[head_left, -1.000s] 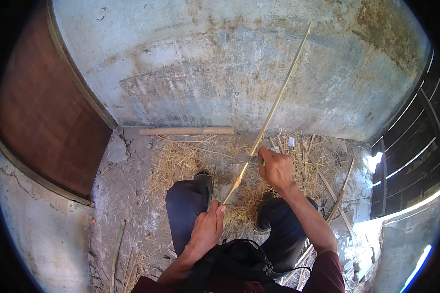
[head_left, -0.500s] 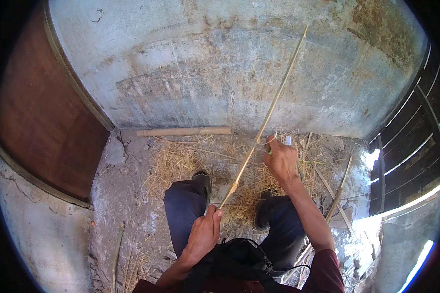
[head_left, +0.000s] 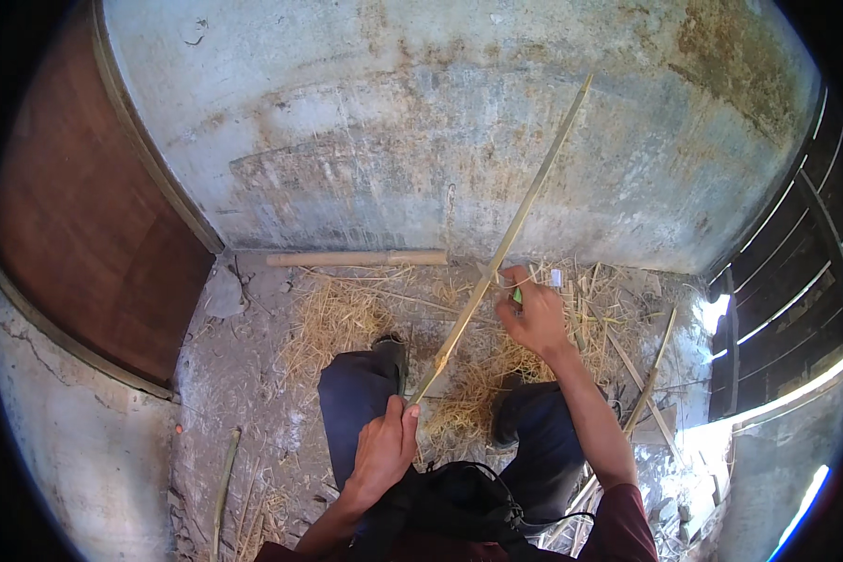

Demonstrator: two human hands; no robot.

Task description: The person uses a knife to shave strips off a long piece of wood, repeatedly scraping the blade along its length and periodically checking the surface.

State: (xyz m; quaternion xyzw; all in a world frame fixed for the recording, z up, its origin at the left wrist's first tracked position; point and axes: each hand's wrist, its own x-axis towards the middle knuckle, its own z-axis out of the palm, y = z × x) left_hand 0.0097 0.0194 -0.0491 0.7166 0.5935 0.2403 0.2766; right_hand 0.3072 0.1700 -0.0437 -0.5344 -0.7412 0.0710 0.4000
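Observation:
A long bamboo strip [head_left: 538,190] slants up and away to the right, its far end tapering to a point. My left hand [head_left: 384,448] is closed around its near end, above my left knee. My right hand [head_left: 536,320] is closed on a small knife [head_left: 487,272] whose thin blade lies across the strip about midway along. A bit of green handle shows by the fingers; the rest of the handle is hidden in the hand. Just above my left hand, a knot and a pale shaved patch mark the strip.
Straw and shavings [head_left: 332,317] litter the floor around my feet. A bamboo pole [head_left: 358,258] lies along the foot of the stained wall [head_left: 365,169]. Loose sticks [head_left: 653,375] lie at right, near dark slats [head_left: 787,281]. A brown door panel [head_left: 94,215] stands at left.
The strip's far tip has dropped slightly, and the strip has turned to show a broader, greener face. My right hand and the knife have shifted a little; both hands keep their hold.

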